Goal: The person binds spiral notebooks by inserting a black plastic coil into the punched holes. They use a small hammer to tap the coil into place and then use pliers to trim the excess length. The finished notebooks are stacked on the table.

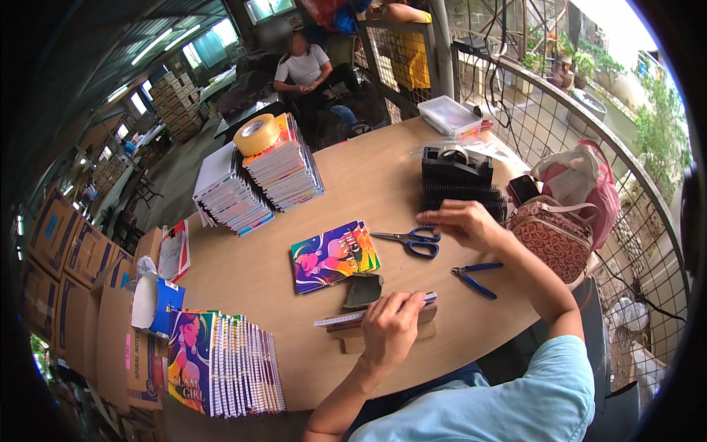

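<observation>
A: What is nearest to me?
B: My left hand [390, 328]. Its fingers bend down and press together on a thin pad [339, 320]. I can't see the thumb well.
A: Which way does the thin pad lie?
B: Its long side goes left to right, with the right end a bit farther from me. It is right under the left hand, at a wooden block [352, 342]. My right hand [471, 225] is much farther from it.
A: What is just past it?
B: A dark scrap [361, 292], then a little pile of bright notebooks [324, 258]. Over to the right I see blue cutters [480, 287], and farther on, scissors [403, 239].
A: And the right hand?
B: It is up over the right part of the counter [368, 177]. Its fingers point left, close together. It is blurry, so I can't tell if it pinches anything.
A: Where are the black coils [471, 195] from there?
B: Just past it, on the far side. They lie long ways, left to right. The right hand is the nearer one.
A: Farther off?
B: A black tape holder [471, 174] is right behind the coils. Far to the left are tall book stacks [291, 180], with a tape roll [258, 134] on top.
</observation>
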Tool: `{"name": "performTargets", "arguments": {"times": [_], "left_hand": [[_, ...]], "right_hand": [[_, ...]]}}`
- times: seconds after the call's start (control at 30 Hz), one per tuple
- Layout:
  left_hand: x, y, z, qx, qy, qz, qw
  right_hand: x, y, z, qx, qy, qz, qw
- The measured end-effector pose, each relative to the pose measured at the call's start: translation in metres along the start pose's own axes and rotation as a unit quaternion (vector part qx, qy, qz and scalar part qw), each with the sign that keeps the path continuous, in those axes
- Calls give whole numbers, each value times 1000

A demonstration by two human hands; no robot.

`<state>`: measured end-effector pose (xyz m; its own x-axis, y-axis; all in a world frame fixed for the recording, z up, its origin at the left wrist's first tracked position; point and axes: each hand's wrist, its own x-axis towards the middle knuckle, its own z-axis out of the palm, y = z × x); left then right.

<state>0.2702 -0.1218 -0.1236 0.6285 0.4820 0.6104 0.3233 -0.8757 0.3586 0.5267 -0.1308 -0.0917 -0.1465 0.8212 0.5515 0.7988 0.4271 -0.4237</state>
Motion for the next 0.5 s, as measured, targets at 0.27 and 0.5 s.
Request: {"name": "performTargets", "arguments": {"times": [0.27, 0.5], "left_hand": [[-4, 4, 1, -19, 4, -36, 999], [-5, 8, -1, -35, 7, -20, 999]], "right_hand": [[-60, -46, 21, 245, -24, 145, 958], [-62, -54, 18, 216, -30, 97, 971]]}}
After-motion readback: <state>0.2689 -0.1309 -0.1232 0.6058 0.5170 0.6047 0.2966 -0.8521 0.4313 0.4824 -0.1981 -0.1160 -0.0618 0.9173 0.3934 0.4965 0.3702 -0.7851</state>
